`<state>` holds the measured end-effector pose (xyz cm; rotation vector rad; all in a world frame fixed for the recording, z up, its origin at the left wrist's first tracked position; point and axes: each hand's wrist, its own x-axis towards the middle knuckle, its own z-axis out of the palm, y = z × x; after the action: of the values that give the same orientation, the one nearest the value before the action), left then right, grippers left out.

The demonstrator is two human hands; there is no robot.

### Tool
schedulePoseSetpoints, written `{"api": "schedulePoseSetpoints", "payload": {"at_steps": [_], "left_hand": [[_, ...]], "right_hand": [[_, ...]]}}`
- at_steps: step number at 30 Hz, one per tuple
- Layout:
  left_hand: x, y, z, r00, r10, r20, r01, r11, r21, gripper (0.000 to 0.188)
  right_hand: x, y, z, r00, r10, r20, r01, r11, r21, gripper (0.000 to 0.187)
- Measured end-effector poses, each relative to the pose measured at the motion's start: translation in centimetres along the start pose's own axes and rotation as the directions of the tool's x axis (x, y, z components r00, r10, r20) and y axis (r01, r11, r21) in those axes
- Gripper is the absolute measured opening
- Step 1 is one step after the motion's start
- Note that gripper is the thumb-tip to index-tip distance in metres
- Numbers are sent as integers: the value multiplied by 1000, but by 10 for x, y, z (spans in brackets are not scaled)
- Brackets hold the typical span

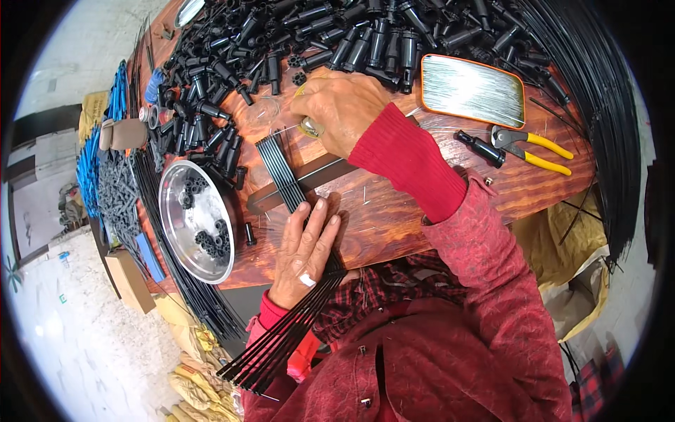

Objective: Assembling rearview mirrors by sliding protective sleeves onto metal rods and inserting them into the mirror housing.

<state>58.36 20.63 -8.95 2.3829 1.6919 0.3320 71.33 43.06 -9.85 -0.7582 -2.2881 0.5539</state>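
My left hand (304, 257), with a white patch on its back, lies over a flat row of thin black rods (281, 172), holding them side by side. The rods cross a dark bar (320, 172) on the table, and their loose ends (281, 344) fan past the table edge over my left forearm. Beyond the bar, my right hand (342, 109) is closed around a small tool with metal and yellow parts (309, 127); its kind is mostly hidden by the fingers. A thin wire (285, 130) runs between that tool and the upper rod ends.
Black plastic tubes (232, 67) heap across the far side. An orange-rimmed tray (473, 121) of fine metal wires, yellow-handled cutting pliers (531, 149) and a black tube (481, 149) lie right. A clear bowl (172, 232) with small black parts stands left. Long black rods (598, 105) hang over the right edge.
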Motion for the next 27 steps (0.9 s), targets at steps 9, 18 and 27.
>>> {"api": "schedulePoseSetpoints", "payload": {"at_steps": [9,18,27], "left_hand": [[2,2,-3,1000,-20,-5,20,1000,-21,67],[5,4,-8,999,-35,-30,30,991,-131,69],[2,2,-9,999,-39,32,43,992,-117,78]], "right_hand": [[-1,-13,3,999,12,-42,-16,996,-83,16],[-2,-17,12,986,-48,-157,31,993,-110,19],[-3,-17,10,990,-64,-124,49,992,-117,20]]}}
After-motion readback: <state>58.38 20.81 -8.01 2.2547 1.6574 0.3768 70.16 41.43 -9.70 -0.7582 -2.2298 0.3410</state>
